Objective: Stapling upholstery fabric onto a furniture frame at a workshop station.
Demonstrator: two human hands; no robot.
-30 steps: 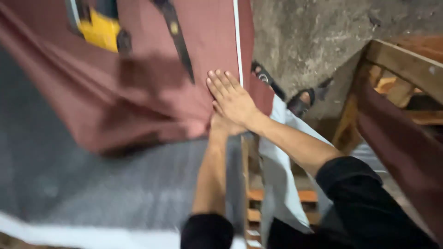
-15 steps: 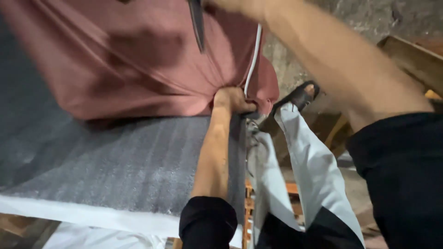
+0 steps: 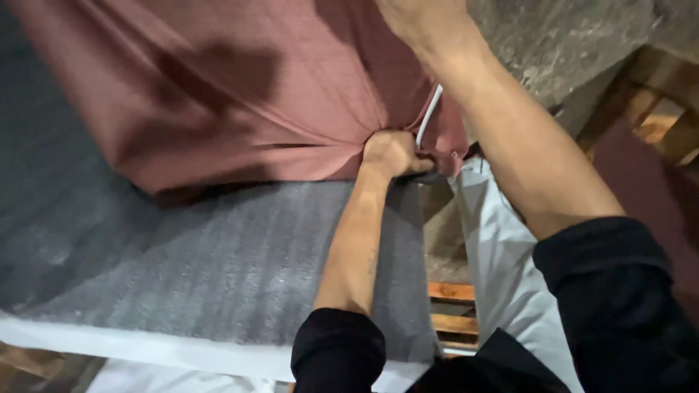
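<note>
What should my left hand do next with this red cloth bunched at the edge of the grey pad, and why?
Probably pull the bunch a little further down over the edge. The left hand is fisted on the red cloth where creases fan out from the grip, so the cloth looks not yet smooth. The right hand rests flat higher up, and grey pad lies bare below.

An upholstery or furniture workshop, seen from above: dusty-red cloth (image 3: 240,94) lies spread over a slab of grey foam (image 3: 218,269) edged in white on the worktop. Bare timber frames (image 3: 655,102) stand at the right on a rough concrete floor (image 3: 568,44), with more wooden slats (image 3: 451,306) showing beneath the worktop and white sheeting (image 3: 502,262) hanging beside it.
</note>
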